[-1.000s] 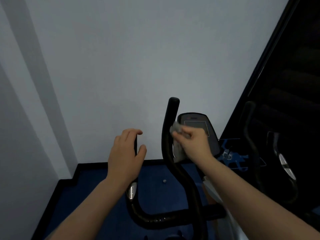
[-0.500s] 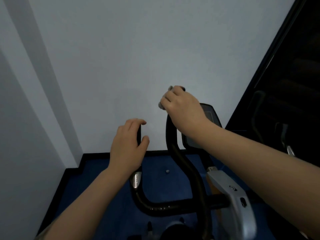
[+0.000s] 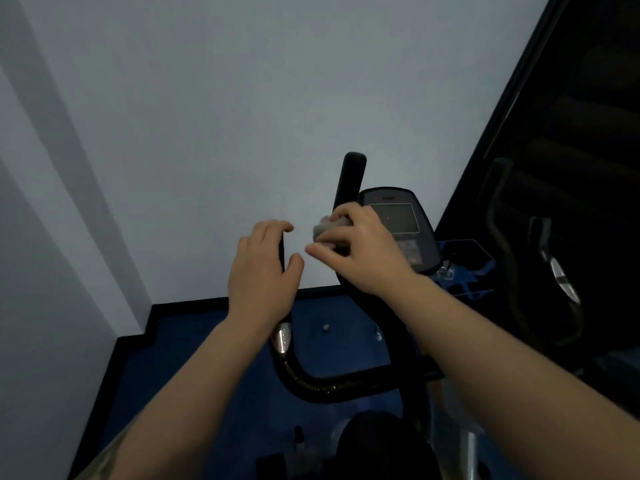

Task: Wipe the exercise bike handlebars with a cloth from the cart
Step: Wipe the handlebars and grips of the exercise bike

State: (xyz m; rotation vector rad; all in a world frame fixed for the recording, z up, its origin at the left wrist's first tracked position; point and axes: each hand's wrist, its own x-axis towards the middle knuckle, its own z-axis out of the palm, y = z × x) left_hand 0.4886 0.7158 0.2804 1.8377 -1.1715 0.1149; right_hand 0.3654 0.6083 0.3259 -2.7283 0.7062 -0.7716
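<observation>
A: Holding that cloth (image 3: 327, 226) bunched like that looks right to me. It's a small grey wad, soft and light, so it should mould round the bar.

B: Agreed. The right hand (image 3: 360, 252) has its fingers curled over it, pressing it against the right handlebar (image 3: 350, 178) partway up, below the rounded tip and just beside the console (image 3: 398, 223).

A: And the left hand (image 3: 261, 268)?

B: Wrapped round the left handlebar (image 3: 282, 337), fingers over the top, thumb on the near side. It carries no cloth; I'd judge it's only steadying the bike.

A: How will the bars themselves handle?

B: Rigid black tubing, fixed to the frame, so they won't give. The upright grips look matte, maybe foam or rubber, which ought to drag on the cloth a little. The lower curved bar (image 3: 329, 386) shines, so the cloth would likely slide faster there.

A: Best place to take hold, then?

B: Keep the wad in the palm, fingers encircling the tube, so the fabric meets most of its round at once. A loose pinch would let a cloth that limp slip out.
</observation>
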